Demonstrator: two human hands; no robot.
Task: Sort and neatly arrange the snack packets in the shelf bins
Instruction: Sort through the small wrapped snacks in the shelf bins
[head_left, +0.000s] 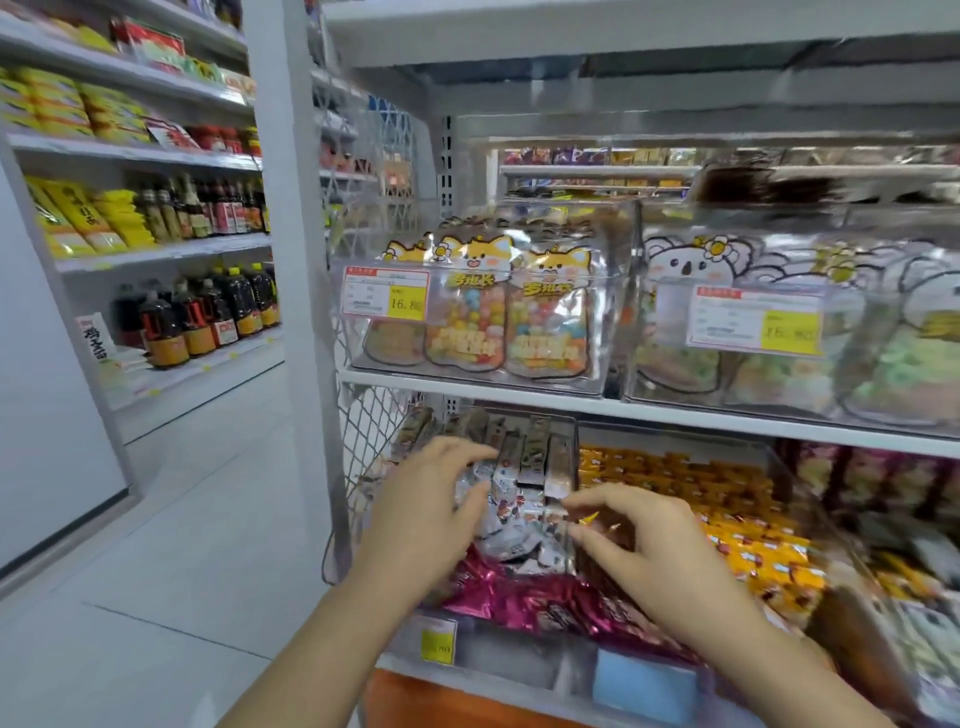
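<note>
Low down, 2 hands over 1 clear bin (574, 467) at the left end of the lower shelf. Left hand (431, 499) spread wide, fingers lightly bent, thumb tip down among the silver-white snack packets (506, 525) in the middle of the bin. Right hand (654, 545) at the bin's right wall, thumb and forefinger narrowly apart; cannot tell whether pinching anything. Pink foil packets (519, 597) heaped along the bin's front edge. Brown stick packets (535, 449) upright along its back edge, too blurred to count. Orange-yellow packets (727, 499) piled in the next bin to the right. On the shelf above, 2 upper bins (621, 291) side by side: 3 fox-shaped candy bags (470, 322) at the front of the left bin, koala-shaped bags (691, 262) in the right bin. 3 price tags (384, 293) in sight: 2 on the upper bin fronts, 1 at the lower bin's front-left corner.
</note>
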